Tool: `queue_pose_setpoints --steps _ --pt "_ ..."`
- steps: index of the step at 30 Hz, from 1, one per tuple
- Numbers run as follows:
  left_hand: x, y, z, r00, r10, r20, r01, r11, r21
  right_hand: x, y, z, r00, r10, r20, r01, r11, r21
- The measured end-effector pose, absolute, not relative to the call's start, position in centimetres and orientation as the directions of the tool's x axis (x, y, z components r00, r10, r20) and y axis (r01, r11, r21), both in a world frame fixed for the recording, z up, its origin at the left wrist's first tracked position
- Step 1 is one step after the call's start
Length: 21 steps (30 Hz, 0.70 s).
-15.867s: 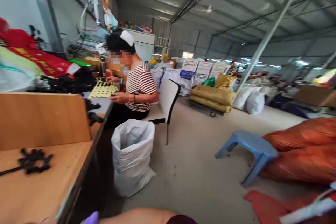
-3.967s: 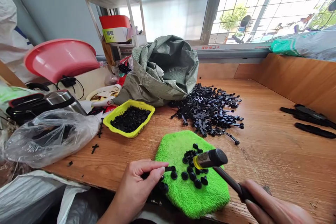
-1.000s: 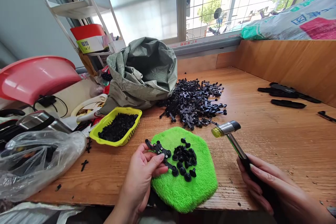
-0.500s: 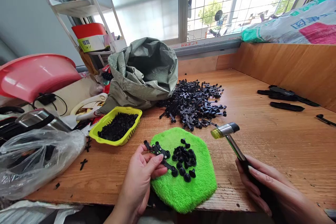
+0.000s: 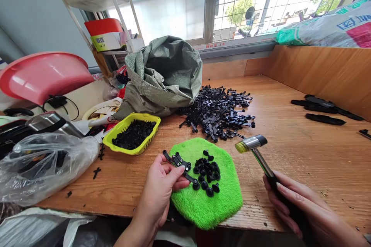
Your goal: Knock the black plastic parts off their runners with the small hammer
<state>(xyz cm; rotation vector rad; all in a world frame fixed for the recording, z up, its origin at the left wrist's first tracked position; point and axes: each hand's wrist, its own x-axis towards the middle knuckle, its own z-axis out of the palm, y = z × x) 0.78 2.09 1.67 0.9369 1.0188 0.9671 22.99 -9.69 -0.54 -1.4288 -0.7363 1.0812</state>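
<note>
My left hand [image 5: 160, 189] pinches a black plastic strip part [image 5: 179, 165] over the left edge of a green fluffy pad [image 5: 208, 204]. Several small black caps [image 5: 207, 171] lie on the pad beside the strip. My right hand [image 5: 301, 210] grips the dark handle of a small hammer [image 5: 252, 144], whose yellow-tipped metal head hovers just right of the pad, above the wooden table [image 5: 304, 154].
A pile of black plastic parts [image 5: 218, 110] spills from a grey-green sack [image 5: 165, 75]. A yellow basket of black caps [image 5: 131, 134] sits left of the pad. A clear plastic bag [image 5: 43, 164], a pink basin [image 5: 43, 73] and a white shelf [image 5: 98, 0] crowd the left. Black strips [image 5: 324, 110] lie far right.
The view has shifted slightly; my left hand has turned the strip a little on the pad's edge. The hammer stays raised beside the pad in my right hand.
</note>
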Motion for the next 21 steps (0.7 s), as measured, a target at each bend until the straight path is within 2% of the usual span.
queue_pose_setpoints --steps 10,14,21 --pt "0.6 2.0 1.9 0.248 0.935 -0.254 -0.182 0.303 0.935 24.1 -9.8 -1.9 0.319 0.936 -0.152 -0.097 -0.127 -0.987" --pt "0.7 1.9 1.9 0.261 0.936 -0.237 -0.177 0.288 0.941 23.4 -9.9 -1.2 0.387 0.909 -0.154 -0.131 -0.112 -0.985" --pt "0.8 1.9 1.9 0.258 0.941 -0.216 -0.173 0.266 0.948 23.1 -9.6 -0.7 0.379 0.913 -0.149 -0.083 -0.127 -0.988"
